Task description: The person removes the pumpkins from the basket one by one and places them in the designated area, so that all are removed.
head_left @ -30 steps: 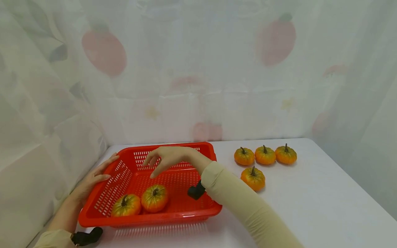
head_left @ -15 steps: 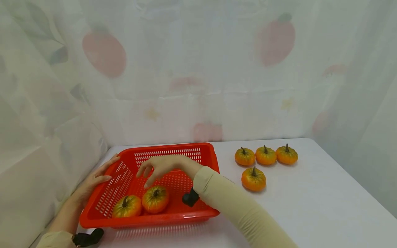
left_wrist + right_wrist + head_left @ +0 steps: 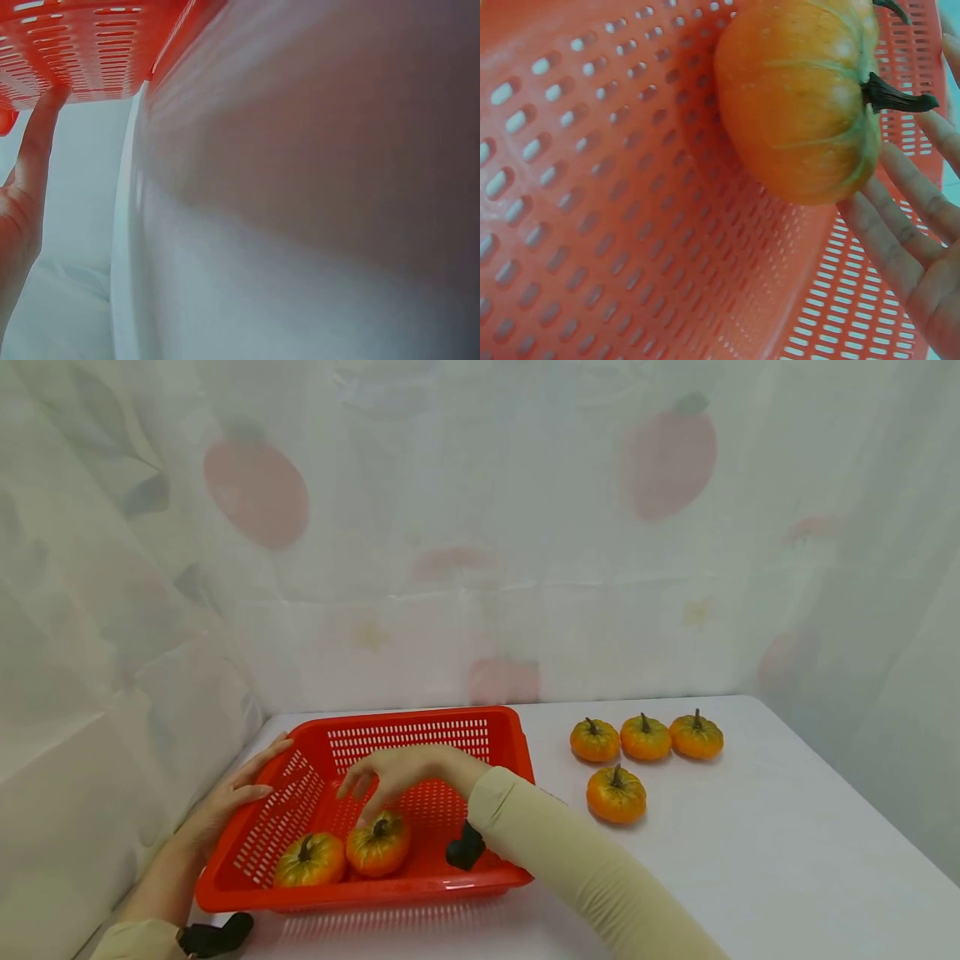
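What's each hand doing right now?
Left hand: open, straight fingers on the basket side.
Right hand: open, over a pumpkin in the basket, holding nothing.

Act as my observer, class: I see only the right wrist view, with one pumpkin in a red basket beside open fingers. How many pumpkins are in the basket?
Observer: Two. The pumpkin under the right hand, and a second pumpkin to its left.
Operator: Are there any outside the basket?
Observer: Yes, four pumpkins on the table, right of the basket: three in a row and one nearer.
Operator: Where is the left hand?
Observer: The left hand rests open on the basket's left rim.
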